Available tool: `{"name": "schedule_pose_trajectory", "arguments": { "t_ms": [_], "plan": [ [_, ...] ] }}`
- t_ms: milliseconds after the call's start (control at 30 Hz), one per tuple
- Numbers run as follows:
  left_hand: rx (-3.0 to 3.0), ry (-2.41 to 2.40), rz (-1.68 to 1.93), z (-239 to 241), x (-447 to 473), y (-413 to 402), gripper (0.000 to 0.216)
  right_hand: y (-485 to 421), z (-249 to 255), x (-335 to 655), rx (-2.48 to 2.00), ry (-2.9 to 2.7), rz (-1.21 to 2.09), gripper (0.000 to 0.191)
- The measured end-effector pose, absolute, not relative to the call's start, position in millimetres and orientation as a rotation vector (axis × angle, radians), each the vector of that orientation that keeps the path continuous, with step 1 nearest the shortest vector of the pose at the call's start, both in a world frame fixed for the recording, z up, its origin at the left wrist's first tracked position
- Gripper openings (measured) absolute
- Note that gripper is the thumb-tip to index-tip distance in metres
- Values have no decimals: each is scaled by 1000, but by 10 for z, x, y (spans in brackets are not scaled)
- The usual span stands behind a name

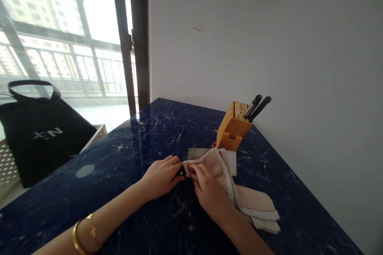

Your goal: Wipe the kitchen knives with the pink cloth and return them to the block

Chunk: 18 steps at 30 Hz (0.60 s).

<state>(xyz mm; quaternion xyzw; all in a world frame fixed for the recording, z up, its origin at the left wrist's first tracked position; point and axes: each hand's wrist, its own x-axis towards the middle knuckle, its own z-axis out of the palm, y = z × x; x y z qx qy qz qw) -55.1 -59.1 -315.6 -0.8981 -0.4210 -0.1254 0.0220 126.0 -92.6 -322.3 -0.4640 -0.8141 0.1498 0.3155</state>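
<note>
My left hand (161, 175) is closed around a small black handle (181, 172), most likely a knife's, at the middle of the dark blue marble table (125, 167). My right hand (208, 189) pinches a beige cloth (254, 207) with stitched edges, wrapped over the part sticking out of the handle; the blade is hidden under the cloth. The cloth trails to the right across the table. Both hands meet just in front of a wooden knife block (233, 127).
The knife block stands near the white wall and holds two black-handled knives (257, 107). A flat grey-white pad (230, 159) lies under the cloth. A black tote bag (42, 131) stands on the left beside the table, by a large window.
</note>
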Motion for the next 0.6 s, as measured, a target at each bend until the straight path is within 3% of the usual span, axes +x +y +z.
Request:
{"name": "schedule_pose_trajectory", "arguments": {
  "t_ms": [100, 300, 600],
  "plan": [
    [-2788, -1291, -391, -3143, -556, -590, 26, -901, -3252, 1268, -1230, -2097, 446, 41],
    [-2776, -1303, -378, -3145, -559, -582, 26, -906, -3200, 1273, -1220, -2095, 412, 48],
    [-2777, -1298, -374, -3153, -565, -590, 30, -852, -3194, 1327, -1304, -2114, 347, 35]
  ]
}}
